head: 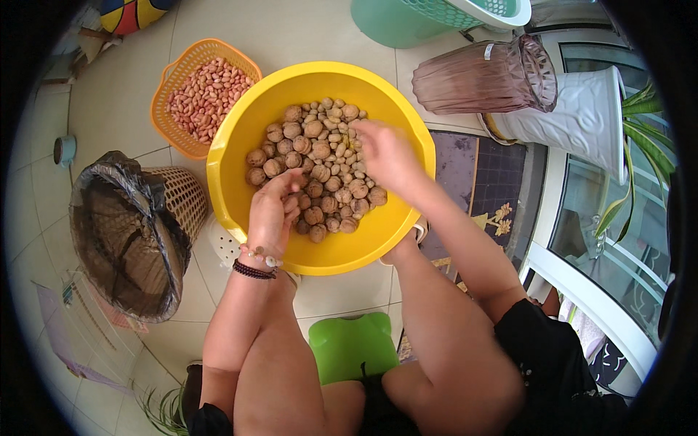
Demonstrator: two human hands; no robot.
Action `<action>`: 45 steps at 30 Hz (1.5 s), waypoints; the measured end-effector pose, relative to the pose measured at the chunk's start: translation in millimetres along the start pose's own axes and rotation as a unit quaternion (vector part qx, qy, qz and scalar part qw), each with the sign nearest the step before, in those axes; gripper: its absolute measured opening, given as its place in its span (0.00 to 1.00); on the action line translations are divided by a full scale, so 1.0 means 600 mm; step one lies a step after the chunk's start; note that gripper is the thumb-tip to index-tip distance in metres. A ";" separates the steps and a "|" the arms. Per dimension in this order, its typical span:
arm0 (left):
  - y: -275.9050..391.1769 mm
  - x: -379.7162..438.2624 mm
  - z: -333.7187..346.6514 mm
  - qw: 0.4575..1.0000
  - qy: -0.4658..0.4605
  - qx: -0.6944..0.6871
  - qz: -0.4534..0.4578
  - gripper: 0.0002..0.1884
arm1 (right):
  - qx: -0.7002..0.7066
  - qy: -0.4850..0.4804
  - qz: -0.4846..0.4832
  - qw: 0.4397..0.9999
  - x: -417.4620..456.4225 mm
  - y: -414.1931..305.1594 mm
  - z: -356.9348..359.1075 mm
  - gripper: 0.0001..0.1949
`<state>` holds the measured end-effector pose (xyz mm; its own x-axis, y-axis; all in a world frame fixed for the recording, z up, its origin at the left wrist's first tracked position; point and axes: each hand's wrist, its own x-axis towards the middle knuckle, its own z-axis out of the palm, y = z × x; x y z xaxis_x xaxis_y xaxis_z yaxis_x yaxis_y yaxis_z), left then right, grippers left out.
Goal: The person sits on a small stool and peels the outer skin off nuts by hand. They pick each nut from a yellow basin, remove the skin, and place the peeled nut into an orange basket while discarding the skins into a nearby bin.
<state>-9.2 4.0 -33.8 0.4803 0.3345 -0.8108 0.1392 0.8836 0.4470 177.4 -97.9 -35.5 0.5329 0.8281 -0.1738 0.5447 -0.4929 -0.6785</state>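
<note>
A yellow plastic basin (pixel 322 261) stands between my feet, with a mixed heap of nuts in it. Brown walnuts (pixel 313 215) lie mostly at the left and near side of the heap; smaller pale nuts in their shells (pixel 341 150) gather toward the far right. My left hand (pixel 275 210), bracelets at its wrist, is over the near left of the walnuts with curled fingers; whether anything is in them is hidden. Blurred by motion, my right hand (pixel 384 155) reaches over the basin's right side, fingertips at the small nuts. Its grip is unclear.
An orange plastic basket (pixel 158 109) of shelled, pink-skinned peanuts (pixel 207 98) touches or nearly touches the basin's far left. A bin lined with a black plastic bag (pixel 131 234) is at left. At right are a purple glass vase (pixel 474 79) and a white planter (pixel 572 117). A green stool (pixel 354 346) shows between my legs.
</note>
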 end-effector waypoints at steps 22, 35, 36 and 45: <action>0.004 0.007 -0.026 0.991 0.100 -0.062 0.070 0.11 | 0.176 -0.289 0.062 0.939 -0.064 -0.047 0.001 0.20; 0.004 -0.004 -0.007 0.995 -0.028 0.071 0.070 0.11 | 0.054 -0.138 0.148 0.978 -0.041 0.038 0.030 0.07; 0.004 -0.005 -0.003 0.991 -0.037 0.096 0.082 0.12 | 0.187 -0.152 0.184 0.953 -0.040 0.025 0.019 0.06; 0.010 -0.025 0.022 0.941 -0.128 0.189 0.249 0.16 | 0.612 -0.258 0.248 0.705 -0.036 -0.058 -0.027 0.14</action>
<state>-4.2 -0.2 -14.2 0.7532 0.5446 -0.3688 0.1157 0.4422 0.8894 157.0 -102.9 3.5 -0.0180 0.7771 -0.6291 -0.7614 -0.4185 -0.4951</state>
